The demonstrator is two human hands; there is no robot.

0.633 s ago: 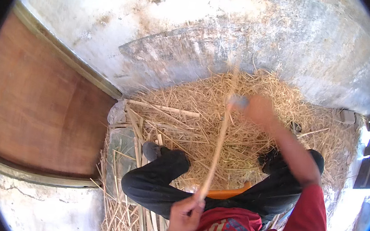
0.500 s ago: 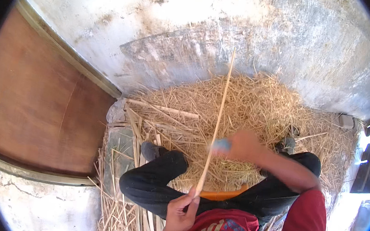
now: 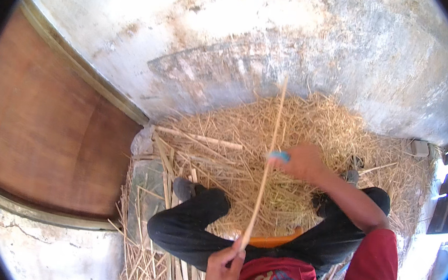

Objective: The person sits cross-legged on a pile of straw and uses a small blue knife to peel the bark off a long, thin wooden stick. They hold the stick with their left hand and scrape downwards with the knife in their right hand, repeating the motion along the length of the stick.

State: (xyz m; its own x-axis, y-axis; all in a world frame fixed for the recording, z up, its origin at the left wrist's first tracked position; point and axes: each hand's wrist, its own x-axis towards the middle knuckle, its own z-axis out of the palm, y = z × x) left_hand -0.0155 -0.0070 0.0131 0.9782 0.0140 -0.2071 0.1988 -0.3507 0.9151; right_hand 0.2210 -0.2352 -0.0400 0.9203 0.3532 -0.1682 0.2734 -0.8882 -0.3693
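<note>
A long, thin bamboo strip [image 3: 263,192] rises from my lap toward the wall. Its lower part is pinched between the thumb and fingers of my left hand [image 3: 224,267], close to my red shirt. My right hand [image 3: 304,163] is closed at the strip's upper half. A small light-blue thing [image 3: 279,156] shows at its fingers, against or just beside the strip; blur hides its exact kind and any blade. Under the strip, an orange curved object [image 3: 273,241] lies between my legs.
Straw-like shavings [image 3: 318,116] cover the floor up to the stained white wall [image 3: 235,22]. Split bamboo strips [image 3: 197,137] lie at the left, more beside my left leg. A brown wooden panel [image 3: 48,117] stands far left. A grey block [image 3: 419,148] sits by the right wall.
My right hand with the blue thing has moved up along the strip, away from my body. The strip's far tip has dropped slightly; my left hand keeps its hold.
</note>
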